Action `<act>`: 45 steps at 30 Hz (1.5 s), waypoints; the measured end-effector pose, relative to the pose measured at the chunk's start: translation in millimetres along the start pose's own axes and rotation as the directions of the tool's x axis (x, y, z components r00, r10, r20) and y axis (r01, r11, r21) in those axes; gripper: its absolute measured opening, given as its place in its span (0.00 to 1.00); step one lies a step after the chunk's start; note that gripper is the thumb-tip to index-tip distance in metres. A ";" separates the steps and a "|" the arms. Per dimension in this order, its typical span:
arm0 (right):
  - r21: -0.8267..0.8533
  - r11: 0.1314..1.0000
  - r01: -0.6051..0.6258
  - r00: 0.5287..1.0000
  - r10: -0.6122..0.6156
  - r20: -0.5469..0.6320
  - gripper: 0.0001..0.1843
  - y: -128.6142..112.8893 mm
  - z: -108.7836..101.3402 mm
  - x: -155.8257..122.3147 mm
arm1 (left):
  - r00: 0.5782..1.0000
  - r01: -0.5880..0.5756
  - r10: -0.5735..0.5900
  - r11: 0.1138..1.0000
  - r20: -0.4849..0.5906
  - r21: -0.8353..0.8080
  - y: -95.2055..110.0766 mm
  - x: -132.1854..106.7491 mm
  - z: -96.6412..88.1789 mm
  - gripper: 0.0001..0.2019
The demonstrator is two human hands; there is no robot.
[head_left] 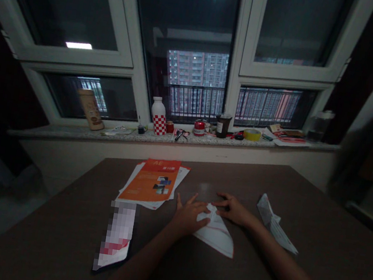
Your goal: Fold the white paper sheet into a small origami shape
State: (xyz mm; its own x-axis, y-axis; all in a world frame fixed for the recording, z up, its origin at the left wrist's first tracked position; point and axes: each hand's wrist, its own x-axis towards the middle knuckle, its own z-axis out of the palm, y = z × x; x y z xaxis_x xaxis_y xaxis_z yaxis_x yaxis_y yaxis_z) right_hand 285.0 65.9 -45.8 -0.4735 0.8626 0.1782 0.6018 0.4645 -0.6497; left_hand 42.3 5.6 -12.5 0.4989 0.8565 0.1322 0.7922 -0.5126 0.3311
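Note:
A partly folded sheet of white paper lies on the dark table, its lower right side fanned into a curved, point-ended shape. Flat across its left part rests my left hand, fingers spread and the thumb on the paper. My right hand is at the paper's top right edge, with fingers apart and their tips touching near the upper point. Both hands partly cover the folds there. To the right of my right forearm lies a separate folded paper shape, long and pointed, with printed lines on it.
An orange booklet sits on white sheets at the table's back left. Nearer me is a phone-like slab, partly pixelated. The windowsill holds a checkered bottle, a tan tumbler, a dark cup and yellow tape.

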 end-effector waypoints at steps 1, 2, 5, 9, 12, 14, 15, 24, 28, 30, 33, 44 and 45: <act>0.008 1.000 0.005 1.000 -0.005 0.000 0.22 0.2 0.1 -0.8 | 1.000 0.000 0.000 1.000 -0.002 -0.004 -0.2 -0.2 0.2 0.16; 0.017 1.000 0.008 1.000 -0.008 -0.006 0.22 0.4 0.5 -1.6 | 1.000 -0.002 0.002 1.000 -0.005 -0.008 -0.4 -0.4 0.4 0.16; 0.059 0.998 -0.003 0.998 0.007 -0.068 0.20 0.3 3.7 -3.0 | 1.000 -0.007 0.007 1.000 -0.019 -0.018 -1.4 -0.8 1.7 0.16; 0.092 0.995 -0.050 0.980 0.066 -0.186 0.12 -0.3 9.5 -0.2 | 1.000 0.000 0.000 1.000 -0.017 -0.007 -3.1 -0.2 3.9 0.16; 0.060 0.996 -0.060 0.966 0.073 -0.249 0.10 -0.8 13.0 3.5 | 1.000 -0.005 0.004 1.000 -0.015 -0.015 -4.5 0.5 5.0 0.16; 0.030 0.998 -0.058 0.961 0.064 -0.268 0.10 -1.8 14.3 5.0 | 1.000 -0.010 0.010 1.000 -0.012 -0.023 -5.0 1.1 5.3 0.16; 0.014 0.998 -0.057 0.961 0.059 -0.271 0.10 -2.6 14.6 5.3 | 1.000 -0.012 0.012 1.000 -0.010 -0.025 -5.1 1.4 5.4 0.17; -0.057 0.995 -0.078 0.964 0.060 -0.259 0.09 -7.8 12.3 5.9 | 0.999 -0.032 0.033 0.999 0.007 -0.025 -5.5 3.4 7.3 0.16; -0.077 0.994 -0.072 0.960 0.048 -0.277 0.09 -9.1 11.1 5.7 | 0.999 -0.034 0.034 0.999 0.006 -0.028 -5.3 3.5 7.6 0.16; -0.087 0.993 -0.074 0.959 0.047 -0.280 0.09 -9.6 11.1 5.4 | 0.999 -0.035 0.036 0.999 0.012 -0.033 -5.0 3.7 7.1 0.16; -0.089 0.993 -0.080 0.957 0.051 -0.285 0.10 -9.8 11.8 5.5 | 0.999 -0.033 0.033 0.999 0.019 -0.035 -4.6 4.3 6.6 0.16; -0.063 0.993 -0.098 0.976 0.084 -0.202 0.08 -10.1 5.1 6.9 | 1.000 -0.015 0.015 0.999 -0.002 0.029 0.5 3.5 6.2 0.16; -0.063 0.994 -0.094 0.979 0.080 -0.189 0.09 -10.0 3.8 6.3 | 1.000 -0.012 0.013 1.000 -0.009 0.023 1.0 3.4 6.2 0.16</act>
State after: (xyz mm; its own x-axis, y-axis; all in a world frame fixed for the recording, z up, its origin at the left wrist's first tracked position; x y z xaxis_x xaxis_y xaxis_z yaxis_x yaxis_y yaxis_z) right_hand 273.6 65.9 -41.0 -0.2938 0.9193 0.2617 0.6829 0.3935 -0.6155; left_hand 46.9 7.6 -17.5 0.5056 0.8505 0.1452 0.7938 -0.5244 0.3081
